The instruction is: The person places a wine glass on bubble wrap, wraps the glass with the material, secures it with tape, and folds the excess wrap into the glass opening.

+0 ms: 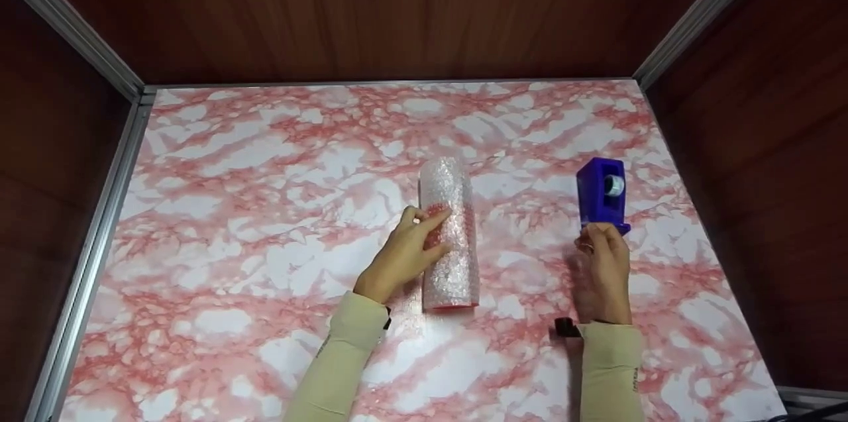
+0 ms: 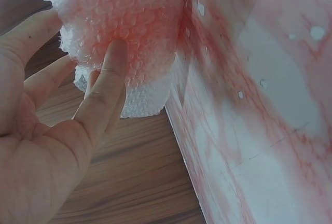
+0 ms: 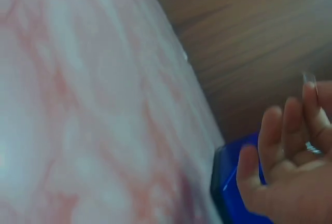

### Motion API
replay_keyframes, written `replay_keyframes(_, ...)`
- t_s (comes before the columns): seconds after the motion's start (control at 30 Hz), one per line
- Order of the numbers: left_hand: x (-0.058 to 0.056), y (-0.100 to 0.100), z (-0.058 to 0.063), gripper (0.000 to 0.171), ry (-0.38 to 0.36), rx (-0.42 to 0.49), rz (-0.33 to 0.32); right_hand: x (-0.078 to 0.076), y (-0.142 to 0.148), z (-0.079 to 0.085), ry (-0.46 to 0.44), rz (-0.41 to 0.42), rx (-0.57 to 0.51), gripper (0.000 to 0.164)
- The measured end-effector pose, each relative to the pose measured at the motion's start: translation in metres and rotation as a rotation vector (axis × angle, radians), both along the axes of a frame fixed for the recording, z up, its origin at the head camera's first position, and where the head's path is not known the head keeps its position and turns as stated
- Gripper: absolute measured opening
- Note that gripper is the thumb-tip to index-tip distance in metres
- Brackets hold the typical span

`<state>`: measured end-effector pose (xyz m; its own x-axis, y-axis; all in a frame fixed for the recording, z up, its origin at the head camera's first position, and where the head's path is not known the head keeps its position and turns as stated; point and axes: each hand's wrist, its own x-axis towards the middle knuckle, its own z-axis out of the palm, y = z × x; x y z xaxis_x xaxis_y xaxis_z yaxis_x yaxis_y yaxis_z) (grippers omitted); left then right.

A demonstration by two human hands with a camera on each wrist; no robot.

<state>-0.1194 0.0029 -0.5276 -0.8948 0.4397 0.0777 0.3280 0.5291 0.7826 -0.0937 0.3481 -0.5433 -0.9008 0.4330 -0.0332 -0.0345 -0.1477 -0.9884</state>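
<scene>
A roll wrapped in bubble wrap (image 1: 450,276) lies lengthwise on the table, with red showing through its middle and at its near end. My left hand (image 1: 401,251) reaches over it from the left. Its fairly straight fingers and thumb touch the wrap, and the thumb presses on the bubbles (image 2: 145,53) in the left wrist view. On the right, my right hand (image 1: 608,269) is at the near end of a blue tape dispenser (image 1: 589,193). Between its thumb and finger it pinches a small piece of clear tape (image 3: 309,78).
Red-and-white marbled paper or sheeting covers the table (image 1: 265,210). Dark wood-grain panels (image 1: 384,11) with metal framing (image 1: 93,230) close off the back and both sides. A roll of tape (image 1: 615,185) sits in the dispenser. A black cable (image 1: 815,411) lies at the lower right corner.
</scene>
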Motion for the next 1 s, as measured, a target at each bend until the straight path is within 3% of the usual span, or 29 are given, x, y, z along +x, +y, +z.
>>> replay_keyframes(0.1,0.0,0.0,0.0,0.062,-0.001,0.008,0.001,0.001,-0.006,0.006,0.102,0.11,0.06,0.019)
replay_keyframes(0.23,0.0,0.0,-0.001,0.063,0.004,0.013,0.0,0.0,-0.014,0.012,0.166,0.218,0.147,0.025)
replay_keyframes(0.8,-0.001,0.001,0.0,0.062,-0.001,0.002,0.001,-0.018,-0.066,0.025,0.259,0.522,0.391,0.009)
replay_keyframes(1.0,-0.002,0.002,0.0,0.061,0.019,-0.016,0.003,-0.023,-0.085,0.026,0.302,0.605,0.538,0.007)
